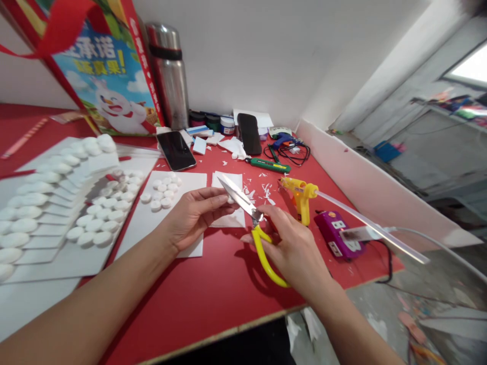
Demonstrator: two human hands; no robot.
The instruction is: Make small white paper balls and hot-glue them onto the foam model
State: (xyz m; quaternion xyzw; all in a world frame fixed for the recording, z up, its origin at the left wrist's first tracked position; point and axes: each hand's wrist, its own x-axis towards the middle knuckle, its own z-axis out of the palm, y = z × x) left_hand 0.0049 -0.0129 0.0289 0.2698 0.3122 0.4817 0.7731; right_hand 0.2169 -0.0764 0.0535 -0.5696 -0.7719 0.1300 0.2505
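Note:
My right hand (294, 243) is closed round the yellow-handled scissors (257, 217), whose blades point up and to the left. My left hand (196, 212) pinches a small white piece (230, 200), partly hidden by fingers and blades. The scissor blades pass right beside that piece; whether they touch it I cannot tell. Beneath lies a stack of white sheets (228, 220). Left of it, a white board (160, 177) carries a cluster of small white discs (166, 191). White scraps (267, 192) are strewn behind the scissors.
Rows of white oval pieces (30, 198) lie on boards at the left. A yellow glue gun (302, 195) and purple power strip (337, 233) sit to the right. Phones, paint jars and a green-handled tool (270, 165) line the back, near a steel flask (173, 81) and printed box (110, 76).

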